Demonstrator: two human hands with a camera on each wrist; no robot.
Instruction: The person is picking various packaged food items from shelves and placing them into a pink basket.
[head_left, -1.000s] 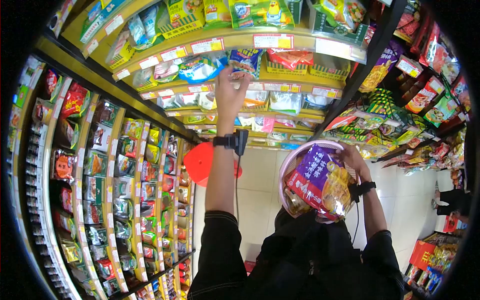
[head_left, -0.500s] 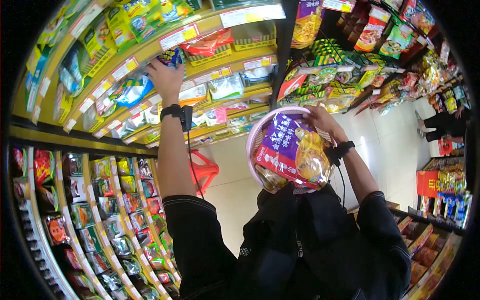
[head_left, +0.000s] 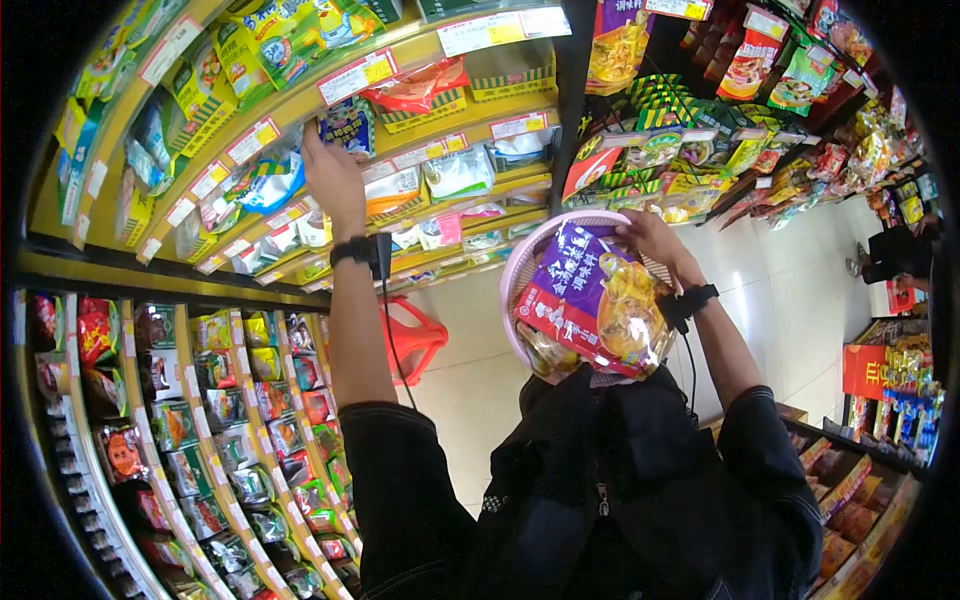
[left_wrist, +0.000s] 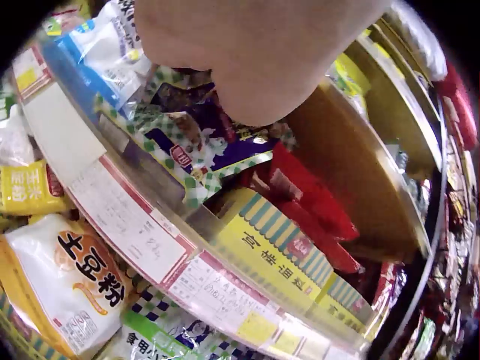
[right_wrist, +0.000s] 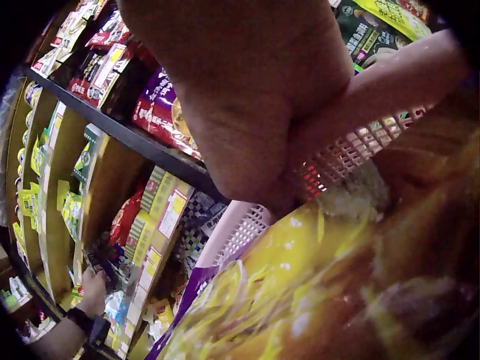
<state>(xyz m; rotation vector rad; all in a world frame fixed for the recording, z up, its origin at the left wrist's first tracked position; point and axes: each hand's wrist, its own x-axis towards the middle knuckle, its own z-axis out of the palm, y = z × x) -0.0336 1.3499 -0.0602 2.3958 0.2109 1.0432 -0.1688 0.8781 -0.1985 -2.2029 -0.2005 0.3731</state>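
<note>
My left hand (head_left: 335,180) reaches into a shelf, right against a dark blue seasoning packet (head_left: 352,128). In the left wrist view the palm covers the fingers, above dark blue packets with green-checked edges (left_wrist: 199,142); I cannot tell whether they hold one. My right hand (head_left: 655,245) grips the rim of a pink plastic basket (head_left: 510,290). Inside the basket, a large purple and red seasoning bag (head_left: 595,300) with a noodle picture lies on top. The right wrist view has that hand (right_wrist: 247,112) over the basket's perforated wall (right_wrist: 360,146).
Yellow cartons (left_wrist: 274,244) with red packets stand beside the blue ones. Price labels line the shelf edge (left_wrist: 127,206). A red plastic stool (head_left: 415,340) is on the floor below. More shelves of packets (head_left: 220,420) run along the left, hanging bags (head_left: 750,60) at right. Another person (head_left: 895,255) is far right.
The view has swung, shifting the shelf left in it. My left hand stays by the blue packet, which now faces outward more upright than half a second ago. My right hand keeps the basket.
</note>
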